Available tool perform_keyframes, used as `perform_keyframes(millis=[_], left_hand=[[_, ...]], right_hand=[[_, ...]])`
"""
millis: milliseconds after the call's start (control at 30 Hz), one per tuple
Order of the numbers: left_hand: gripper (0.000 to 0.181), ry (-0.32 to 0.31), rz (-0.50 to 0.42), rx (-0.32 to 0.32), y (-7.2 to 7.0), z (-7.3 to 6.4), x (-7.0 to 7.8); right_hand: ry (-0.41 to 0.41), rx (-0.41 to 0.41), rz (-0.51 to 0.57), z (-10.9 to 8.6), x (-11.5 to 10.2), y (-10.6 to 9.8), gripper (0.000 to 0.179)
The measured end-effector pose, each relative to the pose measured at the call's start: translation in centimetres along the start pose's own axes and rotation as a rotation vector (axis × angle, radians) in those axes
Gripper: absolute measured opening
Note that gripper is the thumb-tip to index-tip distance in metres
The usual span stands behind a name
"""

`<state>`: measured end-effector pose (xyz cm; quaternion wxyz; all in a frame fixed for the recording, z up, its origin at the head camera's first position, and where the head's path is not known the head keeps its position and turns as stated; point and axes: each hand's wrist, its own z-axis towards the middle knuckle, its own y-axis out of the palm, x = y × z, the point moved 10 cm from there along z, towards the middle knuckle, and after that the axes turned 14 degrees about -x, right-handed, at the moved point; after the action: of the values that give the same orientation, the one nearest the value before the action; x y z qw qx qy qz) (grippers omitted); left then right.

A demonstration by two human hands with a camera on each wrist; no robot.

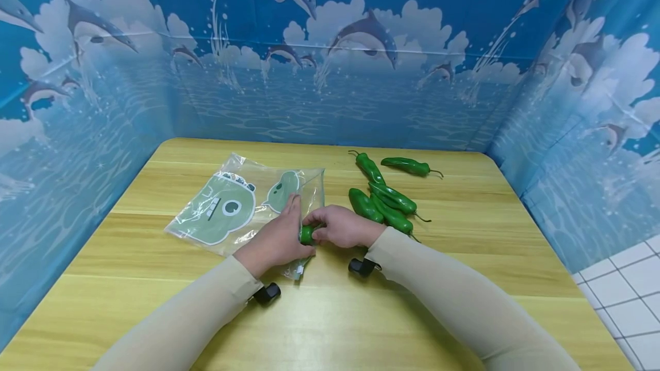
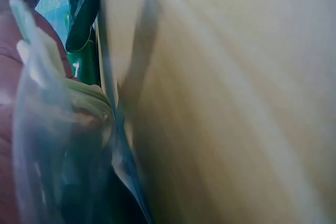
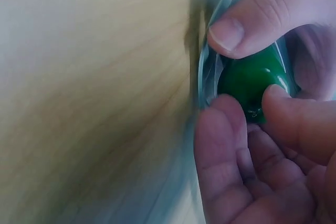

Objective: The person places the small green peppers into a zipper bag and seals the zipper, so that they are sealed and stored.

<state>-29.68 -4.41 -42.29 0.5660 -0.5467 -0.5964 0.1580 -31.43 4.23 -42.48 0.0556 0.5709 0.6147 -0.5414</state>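
Note:
A clear zip bag [image 1: 227, 210] printed with green cartoon creatures lies flat on the table, its mouth facing right. My left hand [image 1: 278, 236] lies over the mouth end, fingers pointing away and thumb spread toward me, gripping the bag's edge. In the right wrist view the left thumb [image 3: 228, 32] rests on the bag's rim beside a green pepper [image 3: 252, 85]. With thumb and fingertips my right hand [image 1: 342, 227] pinches the near end of that pepper at the opening. The rest of the pepper is inside the bag, partly hidden by the left hand.
Several more green peppers [image 1: 392, 196] lie to the right of the bag, some overlapping. One pepper [image 1: 407, 165] lies apart behind them. The wooden table [image 1: 464, 279] is bounded at the back and sides by a blue dolphin-print curtain [image 1: 330, 102].

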Motion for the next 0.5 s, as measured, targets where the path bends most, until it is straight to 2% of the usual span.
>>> perform_keyframes(millis=[333,500], left_hand=[[0.130,0.011,0.002,0.016,-0.17,-0.05,0.13],[0.129,0.015,-0.001,0.015,-0.16,-0.06,0.16]], right_hand=[[0.044,0.088,-0.008,0.24,0.14,-0.93,0.017],[0.041,0.077,0.018,0.48,0.26,-0.66,0.018]])
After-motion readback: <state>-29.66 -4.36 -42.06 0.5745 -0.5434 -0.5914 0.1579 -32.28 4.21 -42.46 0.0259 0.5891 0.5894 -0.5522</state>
